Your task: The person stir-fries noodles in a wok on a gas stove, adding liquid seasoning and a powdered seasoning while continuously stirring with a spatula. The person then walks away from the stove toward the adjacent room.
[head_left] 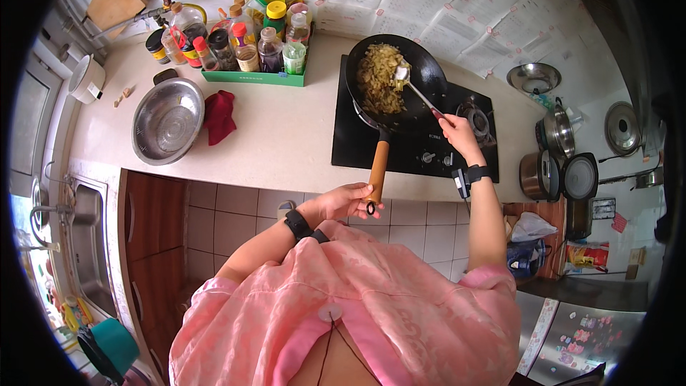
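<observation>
A black wok (429, 72) sits tilted on the left side of the black gas cooktop (353, 150). Chopped, cooked vegetables (378, 78) lie along its left half. My right hand (458, 131) grips the dark red handle of a metal spatula (423, 96), whose blade rests at the food's right edge, with some food on it. At the counter's front edge, my left hand (351, 201) holds the end of the wok's wooden handle (378, 169), thumb on top and fingers beneath. Both wrists wear black bands.
Left of the cooktop are a green box (252, 78) of seasoning bottles, a dark red cloth (220, 118) and a metal basin (169, 120). Pots, including a rice cooker (538, 174), stand at the right. A sink (96, 246) is at far left.
</observation>
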Motion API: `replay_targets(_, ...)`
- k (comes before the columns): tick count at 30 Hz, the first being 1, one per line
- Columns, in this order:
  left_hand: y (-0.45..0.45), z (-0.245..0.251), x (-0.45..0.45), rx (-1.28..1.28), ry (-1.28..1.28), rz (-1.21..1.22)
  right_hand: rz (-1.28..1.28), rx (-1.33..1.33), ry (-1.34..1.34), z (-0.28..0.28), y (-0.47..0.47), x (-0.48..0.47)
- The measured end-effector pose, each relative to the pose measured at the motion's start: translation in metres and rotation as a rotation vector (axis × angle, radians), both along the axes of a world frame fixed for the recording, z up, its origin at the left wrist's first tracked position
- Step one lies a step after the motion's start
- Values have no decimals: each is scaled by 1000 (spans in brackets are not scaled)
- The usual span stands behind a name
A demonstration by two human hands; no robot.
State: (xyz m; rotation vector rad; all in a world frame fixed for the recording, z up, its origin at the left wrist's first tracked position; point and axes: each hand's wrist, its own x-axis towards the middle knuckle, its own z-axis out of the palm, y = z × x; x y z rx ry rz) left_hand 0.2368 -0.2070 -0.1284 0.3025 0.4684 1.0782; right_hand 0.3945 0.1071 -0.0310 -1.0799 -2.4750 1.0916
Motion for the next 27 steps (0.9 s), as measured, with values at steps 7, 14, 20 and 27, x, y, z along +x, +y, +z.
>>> replay_targets(7, 1, -1, 1, 27, 15, -5, 207, 660, -228, 46, -67, -10)
replay_targets(14, 1, -1, 1, 39, 10, 2, 112, 351, -225, 99, -35, 29)
replay_targets(20, -1, -2, 2, 36, 8, 17, -195, -651, -336, 89, 41, 51)
replay_targets(27, 0, -2, 2, 34, 22, 18, -179, -1175, 274, -41, -15, 13)
